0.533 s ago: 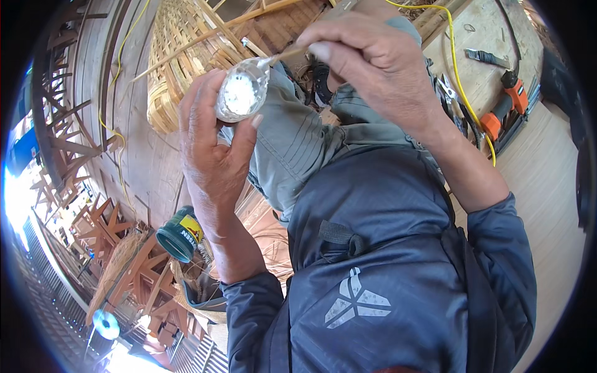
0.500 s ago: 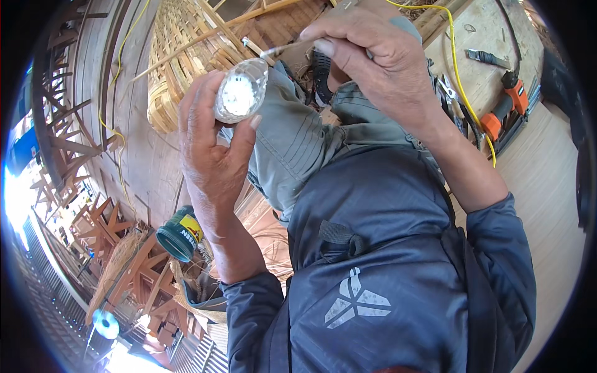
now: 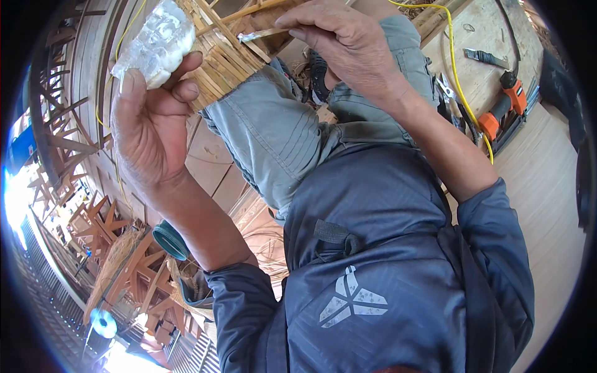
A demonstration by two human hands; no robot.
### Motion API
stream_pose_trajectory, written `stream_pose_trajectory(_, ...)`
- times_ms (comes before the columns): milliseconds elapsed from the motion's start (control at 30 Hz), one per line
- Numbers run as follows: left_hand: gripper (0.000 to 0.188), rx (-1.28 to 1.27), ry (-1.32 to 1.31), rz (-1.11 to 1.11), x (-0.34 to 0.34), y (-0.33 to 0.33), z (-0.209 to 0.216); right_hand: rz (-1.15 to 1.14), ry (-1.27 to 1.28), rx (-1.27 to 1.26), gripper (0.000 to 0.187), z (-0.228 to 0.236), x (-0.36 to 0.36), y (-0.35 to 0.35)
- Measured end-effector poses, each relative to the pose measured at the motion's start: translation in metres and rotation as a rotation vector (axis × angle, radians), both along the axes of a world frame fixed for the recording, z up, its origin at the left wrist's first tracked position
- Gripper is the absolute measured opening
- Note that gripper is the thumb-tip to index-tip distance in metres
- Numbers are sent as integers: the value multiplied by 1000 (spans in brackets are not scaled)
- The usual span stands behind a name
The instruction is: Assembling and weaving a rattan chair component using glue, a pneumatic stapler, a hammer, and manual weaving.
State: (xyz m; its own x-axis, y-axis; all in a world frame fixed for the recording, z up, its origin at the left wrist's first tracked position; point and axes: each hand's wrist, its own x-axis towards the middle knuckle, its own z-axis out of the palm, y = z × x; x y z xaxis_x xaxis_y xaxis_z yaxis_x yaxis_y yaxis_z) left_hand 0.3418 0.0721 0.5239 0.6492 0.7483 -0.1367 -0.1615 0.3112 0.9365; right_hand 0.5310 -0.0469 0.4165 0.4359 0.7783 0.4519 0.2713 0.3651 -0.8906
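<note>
Head view: two bare hands are up in front of the knees, and each one has something in it. The left hand [image 3: 152, 133] is curled up, with its thumb and fingers around a clear bumpy cup [image 3: 155, 38]. The cup is up high on the left side and looks tipped. There is lumpy white stuff [image 3: 168, 61] on the side near the fingers, but I can't tell if it is inside the cup or stuck on the outside. The right hand [image 3: 354, 53] pinches a thin stick [image 3: 273, 32] between its thumb and fingers. The stick's tip is whitish and points at the cup, but the two are well apart and do not touch.

I think the step right now is dabbing white stuff with the stick, at a point where stick and cup are away from each other. To dab again, the cup would need to be held still and the stick moved over with a light pinch.

Behind the hands is a woven basket thing [image 3: 227, 69]. Over on the right are pliers [image 3: 445, 88], a yellow cord [image 3: 456, 68] and an orange and black tool [image 3: 502, 110]
</note>
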Motion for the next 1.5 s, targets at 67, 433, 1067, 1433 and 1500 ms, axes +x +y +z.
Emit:
stream_pose_trajectory(67, 46, 3, -6, 29, -1, -1, -3, -192, -420, 144, 17, -7, 2, 7)
stream_pose_trajectory(433, 60, 123, -13, 27, -33, -17, -12, -227, -476, 166, 20, -13, -1, 8)
stream_pose_trajectory(1067, 59, 606, 529, 270, -108, -98, -33, 344, -707, -221, 23, 121, -85, -18)
stream_pose_trajectory(1433, 52, 33, 159, 629, -203, -128, -85, -87, -506, -454, 22, 98, -68, -2)
stream_pose_trajectory(1500, 50, 77, 383, 794, -227, -135, -97, -267, -540, -479, 22, 70, -36, -11)
